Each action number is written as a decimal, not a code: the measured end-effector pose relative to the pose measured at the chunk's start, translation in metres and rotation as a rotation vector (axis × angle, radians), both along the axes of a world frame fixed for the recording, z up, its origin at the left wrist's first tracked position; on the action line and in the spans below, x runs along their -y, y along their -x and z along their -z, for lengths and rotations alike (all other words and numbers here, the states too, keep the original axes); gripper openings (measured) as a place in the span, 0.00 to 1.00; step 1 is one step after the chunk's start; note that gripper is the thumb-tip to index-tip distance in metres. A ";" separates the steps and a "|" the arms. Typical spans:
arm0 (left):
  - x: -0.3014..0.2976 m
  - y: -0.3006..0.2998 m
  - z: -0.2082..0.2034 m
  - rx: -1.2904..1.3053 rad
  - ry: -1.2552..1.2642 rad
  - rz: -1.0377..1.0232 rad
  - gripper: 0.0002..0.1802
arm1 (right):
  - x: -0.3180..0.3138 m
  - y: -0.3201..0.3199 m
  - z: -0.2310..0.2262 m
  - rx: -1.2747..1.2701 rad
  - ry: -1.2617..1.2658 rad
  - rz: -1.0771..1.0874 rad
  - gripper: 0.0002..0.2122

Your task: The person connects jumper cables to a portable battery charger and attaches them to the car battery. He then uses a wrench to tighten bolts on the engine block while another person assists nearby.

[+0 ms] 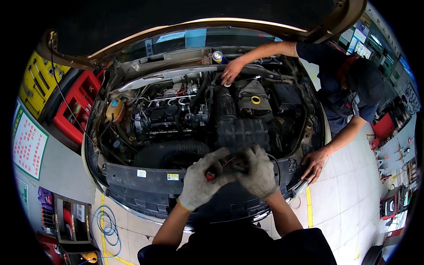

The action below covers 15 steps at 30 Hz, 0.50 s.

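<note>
Over the front edge of the open engine bay, both my hands wear pale knitted work gloves. My left hand is closed round a small dark object with a red part, whose kind I cannot make out. Close beside it, my right hand has its fingers bent round something dark, mostly hidden by the glove. A thin black cable curves out by the right glove, and a bit of red wire shows between the hands. Behind them lies a black ribbed air filter box.
A co-worker leans in from the right, one hand on the engine, the other on the car's front corner. A spray can stands at the back. The raised hood hangs overhead. A blue hose lies coiled on the floor.
</note>
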State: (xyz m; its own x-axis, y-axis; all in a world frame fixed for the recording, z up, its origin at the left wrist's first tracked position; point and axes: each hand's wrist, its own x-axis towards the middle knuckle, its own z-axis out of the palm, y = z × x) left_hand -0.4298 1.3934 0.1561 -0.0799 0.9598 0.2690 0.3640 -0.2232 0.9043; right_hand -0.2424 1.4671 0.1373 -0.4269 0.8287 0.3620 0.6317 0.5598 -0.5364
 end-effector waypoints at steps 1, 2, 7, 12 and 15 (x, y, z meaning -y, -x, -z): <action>0.001 0.005 0.007 -0.072 0.038 -0.042 0.27 | 0.001 0.017 0.007 0.050 0.045 -0.057 0.25; 0.001 0.013 0.020 -0.059 0.034 -0.057 0.26 | 0.003 0.032 0.013 0.104 0.081 -0.113 0.26; -0.001 0.030 0.086 0.287 0.112 -0.171 0.20 | 0.008 0.052 0.054 -0.043 0.240 -0.198 0.29; -0.019 0.039 0.101 0.965 0.279 -0.392 0.29 | 0.015 0.031 0.067 -0.174 0.444 -0.166 0.34; -0.029 0.019 0.091 1.115 0.232 -0.231 0.30 | 0.017 0.041 0.070 -0.081 0.347 -0.186 0.34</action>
State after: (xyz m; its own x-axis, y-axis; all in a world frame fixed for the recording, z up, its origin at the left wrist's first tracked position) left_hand -0.4491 1.4226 0.0648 -0.3418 0.9083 -0.2410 -0.6493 -0.0428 0.7593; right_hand -0.2829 1.4501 0.0677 -0.5630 0.8187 0.1127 0.4843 0.4374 -0.7578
